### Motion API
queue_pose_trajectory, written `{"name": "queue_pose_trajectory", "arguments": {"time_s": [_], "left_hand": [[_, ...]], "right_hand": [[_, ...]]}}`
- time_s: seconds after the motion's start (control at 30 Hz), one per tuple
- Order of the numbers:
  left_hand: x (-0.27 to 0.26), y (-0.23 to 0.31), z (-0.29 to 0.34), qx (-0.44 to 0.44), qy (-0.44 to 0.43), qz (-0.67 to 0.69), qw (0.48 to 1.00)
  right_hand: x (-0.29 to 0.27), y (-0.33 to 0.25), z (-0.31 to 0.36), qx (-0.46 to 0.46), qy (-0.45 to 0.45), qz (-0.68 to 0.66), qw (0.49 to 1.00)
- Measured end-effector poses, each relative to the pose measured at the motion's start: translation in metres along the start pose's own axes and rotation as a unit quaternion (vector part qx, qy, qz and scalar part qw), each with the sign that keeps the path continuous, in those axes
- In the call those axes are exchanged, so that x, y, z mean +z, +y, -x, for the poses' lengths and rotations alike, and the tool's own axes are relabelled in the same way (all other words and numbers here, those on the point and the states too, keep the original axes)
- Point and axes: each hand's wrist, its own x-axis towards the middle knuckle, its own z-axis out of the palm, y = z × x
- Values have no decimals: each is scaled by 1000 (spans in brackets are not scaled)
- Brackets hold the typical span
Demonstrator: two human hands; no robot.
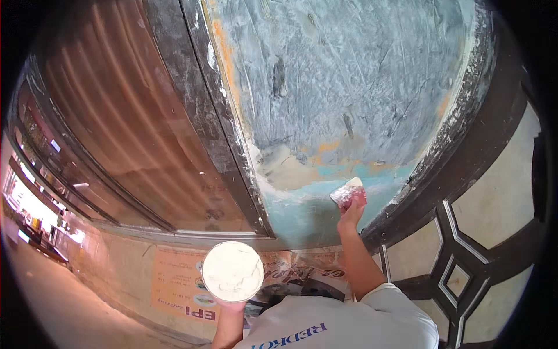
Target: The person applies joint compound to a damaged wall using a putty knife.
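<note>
My right hand [350,216] is raised toward the wall [331,200], its fingers closed on a flat red putty spreader [357,196]. White putty is smeared over the spreader's face, with a thicker lump at its top edge. I cannot tell whether the spreader touches the wall. Lower and to the left, my left hand [231,306] supports a round tub of white putty [232,272] from beneath; most of its fingers are hidden. The putty's surface is uneven and scooped. The wall is turquoise low down and patchy grey higher up, with orange and beige spots.
A dark, paint-flecked frame post [218,110] borders the wall on the left, beside a brown sheeted panel [128,116]. Dark curved trim [459,136] and a patterned panel [488,218] stand to the right. A printed orange banner [174,279] lies along the wall's foot.
</note>
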Motion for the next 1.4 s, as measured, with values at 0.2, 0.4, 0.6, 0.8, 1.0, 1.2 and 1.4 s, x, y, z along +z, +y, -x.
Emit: {"name": "queue_pose_trajectory", "arguments": {"time_s": [0.2,0.4,0.6,0.8,1.0,1.2,1.4], "left_hand": [[-6,-25,11,44,-3,-56,997],[4,-28,27,67,29,-31,997],[-8,-17,37,107,28,-71,991],[3,-9,25,60,33,9,998],[5,0,6,12,-12,-12,1000],[6,12,-9,-3,-37,-75,996],[0,34,-14,-32,-17,-16,999]], "right_hand": [[0,25,13,-101,-205,299,926],[52,43,56,-267,-380,421,780],[77,37,56,-250,-329,396,820],[23,4,16,-198,-170,356,897],[-8,-14,15,-94,-189,203,956],[48,21,69,-145,-320,375,858],[104,47,76,-217,-219,327,893]]}}
